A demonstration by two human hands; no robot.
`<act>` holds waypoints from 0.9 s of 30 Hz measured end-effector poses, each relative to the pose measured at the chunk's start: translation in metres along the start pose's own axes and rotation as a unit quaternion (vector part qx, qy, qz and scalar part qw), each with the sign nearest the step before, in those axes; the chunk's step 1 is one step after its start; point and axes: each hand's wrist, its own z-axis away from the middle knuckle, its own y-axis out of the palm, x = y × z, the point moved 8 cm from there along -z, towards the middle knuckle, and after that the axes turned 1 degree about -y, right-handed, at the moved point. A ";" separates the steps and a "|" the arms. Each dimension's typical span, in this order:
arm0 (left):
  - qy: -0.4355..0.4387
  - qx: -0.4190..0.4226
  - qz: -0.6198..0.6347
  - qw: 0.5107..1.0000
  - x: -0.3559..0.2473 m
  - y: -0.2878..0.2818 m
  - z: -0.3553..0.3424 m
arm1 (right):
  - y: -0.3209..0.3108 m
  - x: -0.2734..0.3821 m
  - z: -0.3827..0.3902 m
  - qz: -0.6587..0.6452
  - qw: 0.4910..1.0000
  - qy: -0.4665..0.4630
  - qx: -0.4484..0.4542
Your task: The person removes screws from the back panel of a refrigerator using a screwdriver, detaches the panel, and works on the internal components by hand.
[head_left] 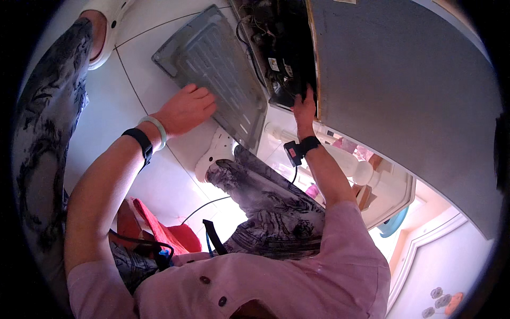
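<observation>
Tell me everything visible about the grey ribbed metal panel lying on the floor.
The grey ribbed metal panel is a flat, roughly rectangular sheet with parallel pressed ribs and a raised rim. It lies on the white tiled floor, next to the grey appliance's open compartment. The left hand rests palm down on its near edge.

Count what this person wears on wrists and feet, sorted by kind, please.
Black wristbands: 2, on the left wrist and the right wrist
Pale green bangle: 1
White clogs: 2, one upper left, one by the metal panel
Total: 5
</observation>
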 end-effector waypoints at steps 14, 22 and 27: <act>-0.006 0.035 -0.012 0.999 0.000 0.000 0.003 | 0.018 -0.032 0.002 -0.063 0.993 0.040 0.090; 0.016 0.045 -0.037 0.998 0.001 -0.005 -0.002 | 0.000 -0.006 -0.003 -0.011 1.000 -0.015 -0.018; -0.007 0.003 -0.003 1.000 0.012 -0.022 -0.036 | -0.002 -0.010 0.000 -0.015 0.999 0.002 -0.049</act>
